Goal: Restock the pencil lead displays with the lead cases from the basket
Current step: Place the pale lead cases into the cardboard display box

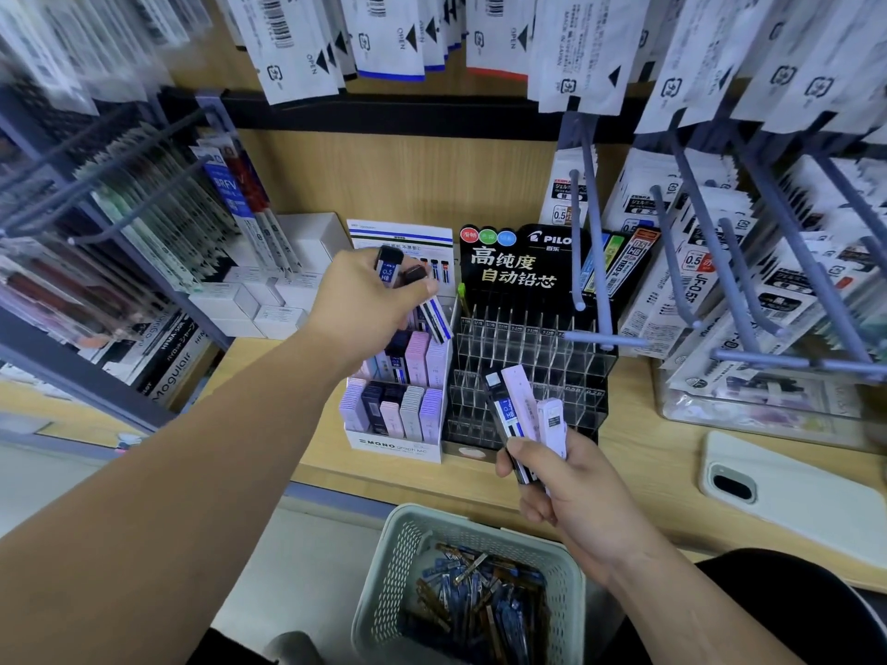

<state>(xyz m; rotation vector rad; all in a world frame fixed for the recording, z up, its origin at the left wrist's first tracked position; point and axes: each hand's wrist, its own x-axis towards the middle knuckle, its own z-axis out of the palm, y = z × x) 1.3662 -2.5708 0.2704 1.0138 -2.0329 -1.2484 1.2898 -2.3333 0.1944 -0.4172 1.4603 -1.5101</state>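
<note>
Basket: closest to me, the pale slotted basket (pixel 384 578) sits low in front of the counter (pixel 648 453), with a loose heap of blue and brown lead cases (pixel 480 597) in its bottom.
Right hand: on the near side, the right hand (pixel 571 496) has its fingers curled round a fan of three cases, one black-and-blue, one pink and one white. It grips them by their lower ends, just in front of the Pilot rack (pixel 518 357).
Left hand: the left hand (pixel 365 300) reaches farther in, over the back row of the MONO display (pixel 398 443). Its thumb and fingers pinch a small bunch of cases, with two dark tops poking up and a blue-striped one under the thumb.
Handling: I'd judge the cases light, stiff and smooth, so they could slip when bunched. They are best pinched on the flat faces one at a time, leaving the lower end free to steer into a slot.
Displays: the MONO display on the left looks well filled in its front rows. The clear Pilot rack just right of it has mostly bare slots.
Hard to see: the left palm hides its load, probably three cases. It also covers the MONO back row, so I cannot tell which slot is meant. Grey pegs cross the rack's far right, and the basket labels are too blurred to read.
</note>
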